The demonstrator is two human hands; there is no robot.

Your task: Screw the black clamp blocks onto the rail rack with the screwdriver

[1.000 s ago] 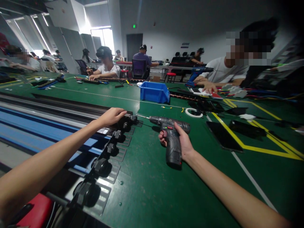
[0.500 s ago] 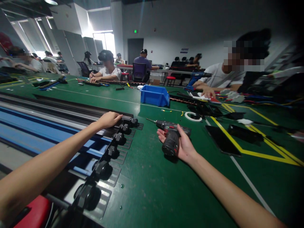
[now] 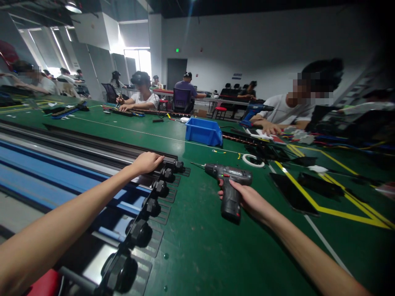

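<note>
My right hand is closed round the grip of a black and red cordless drill. A long thin bit points left from its chuck, toward the rail ends. My left hand is curled over the end of the farthest black rail; its fingertips are partly hidden. Several long black and blue rails lie side by side at the left. Large black cable glands are set along their ends, with slotted metal tabs sticking out beside them.
A blue plastic bin stands beyond the drill on the green table. Right of it lie a white tape roll and a flat black panel. A co-worker sits across at the right, another person farther left.
My right hand has turned the drill so its grip hangs more upright, and the fingers have closed round it. My left hand stays at the rail end. The view has shifted slightly.
</note>
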